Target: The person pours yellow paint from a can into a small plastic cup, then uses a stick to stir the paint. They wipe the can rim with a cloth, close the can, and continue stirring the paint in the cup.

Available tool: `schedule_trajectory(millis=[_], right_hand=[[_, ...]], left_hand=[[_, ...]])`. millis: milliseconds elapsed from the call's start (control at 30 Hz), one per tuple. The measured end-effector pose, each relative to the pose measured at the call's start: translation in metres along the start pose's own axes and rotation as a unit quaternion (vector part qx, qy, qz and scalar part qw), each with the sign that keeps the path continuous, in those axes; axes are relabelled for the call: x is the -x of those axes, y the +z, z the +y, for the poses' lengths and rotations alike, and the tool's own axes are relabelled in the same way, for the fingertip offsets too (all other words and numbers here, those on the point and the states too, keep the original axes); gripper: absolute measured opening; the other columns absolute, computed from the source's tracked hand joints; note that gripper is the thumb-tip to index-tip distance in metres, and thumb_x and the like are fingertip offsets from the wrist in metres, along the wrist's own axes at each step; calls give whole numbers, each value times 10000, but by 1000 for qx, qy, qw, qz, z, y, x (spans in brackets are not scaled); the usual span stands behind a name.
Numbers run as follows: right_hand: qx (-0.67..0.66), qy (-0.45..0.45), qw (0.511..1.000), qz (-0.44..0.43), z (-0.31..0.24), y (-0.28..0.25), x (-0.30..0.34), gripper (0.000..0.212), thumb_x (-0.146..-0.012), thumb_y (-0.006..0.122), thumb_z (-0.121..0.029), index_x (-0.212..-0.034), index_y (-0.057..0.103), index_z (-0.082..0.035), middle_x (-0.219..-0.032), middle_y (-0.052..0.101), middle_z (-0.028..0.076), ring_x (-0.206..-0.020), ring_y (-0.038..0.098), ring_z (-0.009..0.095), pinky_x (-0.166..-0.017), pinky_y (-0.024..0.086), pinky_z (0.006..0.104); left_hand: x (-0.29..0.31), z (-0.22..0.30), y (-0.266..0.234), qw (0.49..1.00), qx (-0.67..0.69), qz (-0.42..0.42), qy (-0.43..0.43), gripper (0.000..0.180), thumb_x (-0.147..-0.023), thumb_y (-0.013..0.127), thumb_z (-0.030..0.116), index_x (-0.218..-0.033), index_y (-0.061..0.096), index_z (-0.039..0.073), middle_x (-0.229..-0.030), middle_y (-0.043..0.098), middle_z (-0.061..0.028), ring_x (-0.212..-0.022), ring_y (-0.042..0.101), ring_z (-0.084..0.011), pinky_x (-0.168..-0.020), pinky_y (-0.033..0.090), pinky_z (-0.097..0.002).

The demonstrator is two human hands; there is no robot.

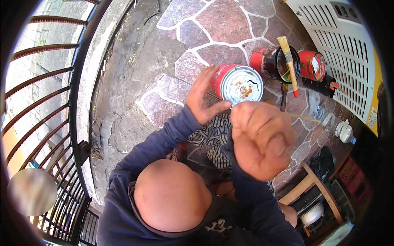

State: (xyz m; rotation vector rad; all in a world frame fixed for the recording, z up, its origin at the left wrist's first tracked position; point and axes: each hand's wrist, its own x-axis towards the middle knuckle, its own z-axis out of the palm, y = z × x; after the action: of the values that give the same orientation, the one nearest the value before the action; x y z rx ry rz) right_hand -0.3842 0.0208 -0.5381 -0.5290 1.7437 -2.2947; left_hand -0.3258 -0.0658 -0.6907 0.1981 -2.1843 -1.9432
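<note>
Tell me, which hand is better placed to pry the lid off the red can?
Probably the right hand. It is closed in a fist right at the rim of the lid, seemingly gripping something thin there, though I cannot tell what. The left hand is wrapped around the red paint can, steadying it.

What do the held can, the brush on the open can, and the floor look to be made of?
Can: likely metal, with a shiny silvery lid, paint-stained, and a red side. Brush: pale wooden-looking handle with a red tip and light bristles. Floor: irregular reddish stone slabs with pale joints, matte.
</note>
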Motion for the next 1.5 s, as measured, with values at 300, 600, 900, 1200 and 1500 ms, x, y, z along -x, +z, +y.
schedule_trajectory(millis=[300,600,900,1200,1500], right_hand=[[14,105,992,-61,5,6,-57,431,-948,486,-225,-578,298,-111,-578,309,18,-502,249,137,-492,215,318],[117,106,987,-35,38,8,-54,341,-920,463,-103,-613,324,-51,-568,297,26,-495,266,134,-490,242,319],[-50,35,998,7,3,-23,-19,278,-892,498,-75,-638,406,-12,-593,383,68,-507,367,170,-497,310,331],[180,-26,977,113,0,-77,45,210,-776,569,-80,-619,454,-2,-587,490,99,-520,540,272,-555,492,366],[305,-74,945,89,18,-64,38,211,-756,624,-127,-617,499,-29,-652,592,95,-564,610,290,-564,520,384]], left_hand=[[5,-11,10,999,35,2,-34,963,-711,862,454,-1484,447,56,-1489,472,-215,-1417,400,-382,-1152,257,-483],[7,-16,16,997,69,28,-29,1030,-604,882,396,-1488,457,81,-1496,470,-204,-1413,412,-362,-1148,254,-470],[-1,-4,11,990,110,1,-85,885,-716,858,382,-1451,495,49,-1490,476,-237,-1400,426,-379,-1161,255,-482],[-28,44,-8,975,-192,-72,88,634,-881,660,240,-1441,493,-7,-1500,478,-204,-1440,366,-437,-1187,182,-591],[-21,16,-17,909,-359,-113,177,699,-886,583,575,-1440,550,149,-1519,498,-78,-1464,346,-394,-1195,52,-603]])
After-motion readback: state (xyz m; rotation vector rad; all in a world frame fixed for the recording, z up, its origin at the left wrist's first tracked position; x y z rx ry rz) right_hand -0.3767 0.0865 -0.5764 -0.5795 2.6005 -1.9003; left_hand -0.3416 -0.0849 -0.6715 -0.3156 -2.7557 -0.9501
